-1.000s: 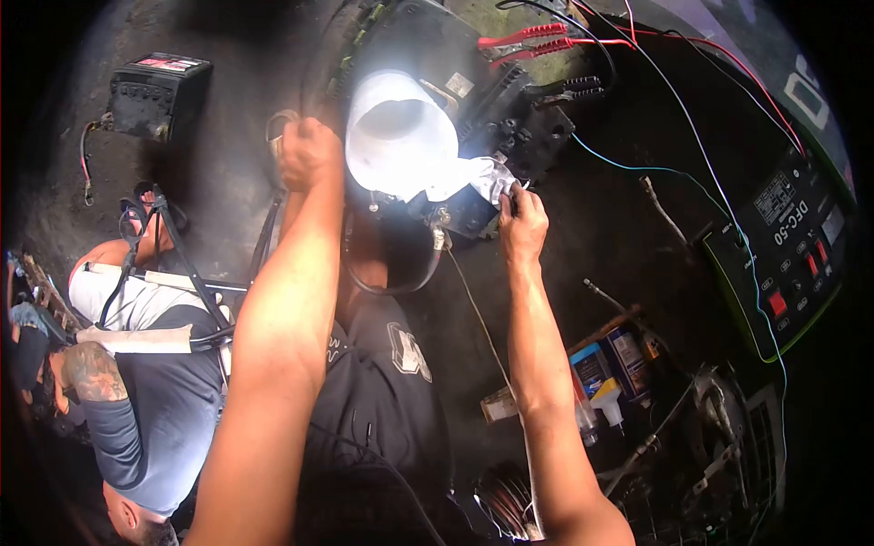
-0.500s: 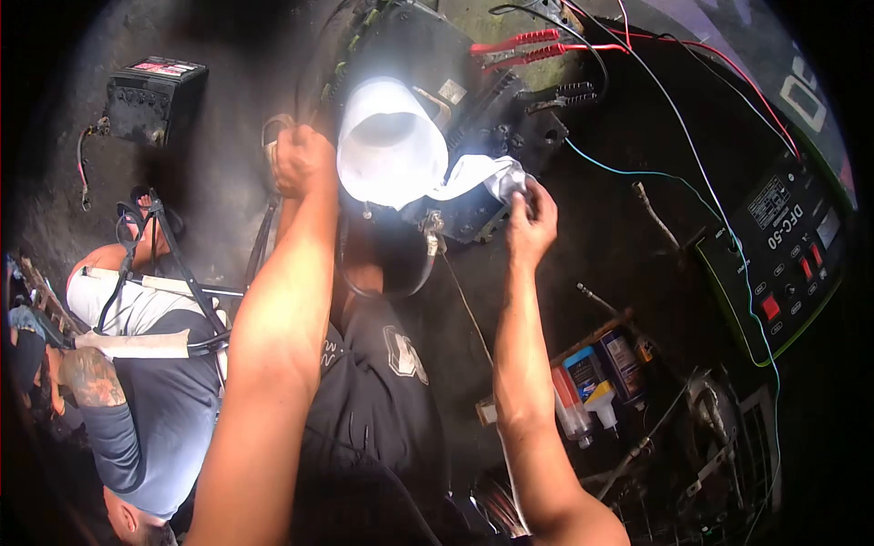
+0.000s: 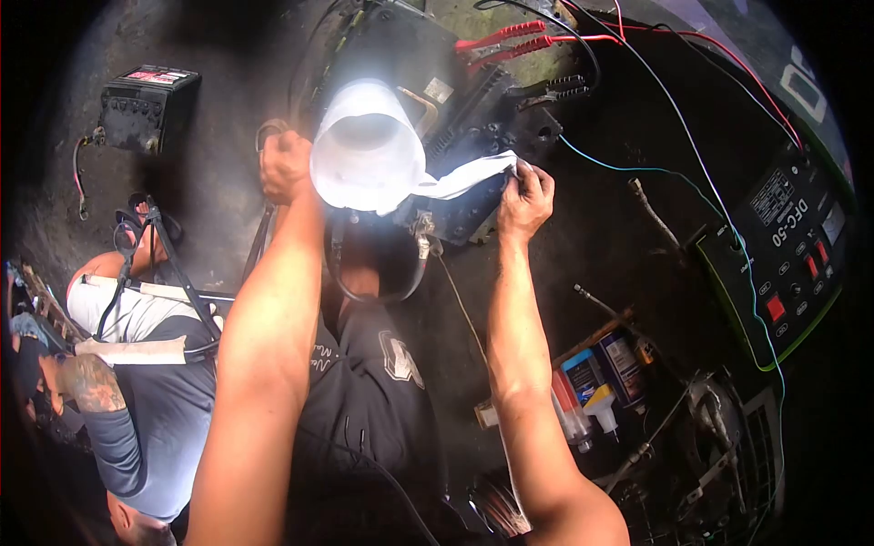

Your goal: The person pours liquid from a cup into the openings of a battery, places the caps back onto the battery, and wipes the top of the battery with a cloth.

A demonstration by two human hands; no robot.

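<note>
My right hand [image 3: 526,198] pinches the free end of a white strip [image 3: 469,176], which looks like cloth or paper. The strip runs left to a bright white hollow cylinder [image 3: 366,173], broad like a large roll. On the cylinder's left, my left hand [image 3: 287,168] is closed in a fist beside a tan curved piece [image 3: 270,130]; what its fingers grip I cannot tell. Behind and under the cylinder lies a dark, greasy machine part [image 3: 469,214], with a cable clamp [image 3: 421,238] at its near edge.
Red clamps [image 3: 510,38] and black clamps [image 3: 551,89] sit at the back. On the right stands a DFC-50 charger [image 3: 778,264]. A car battery [image 3: 150,105] stands far left; another person [image 3: 159,400] is below it. Bottles [image 3: 601,378] lie near my right forearm.
The white strip, crumpled before, is now pulled longer and straighter toward my right hand. The cylinder and my left hand appear slightly further left.
</note>
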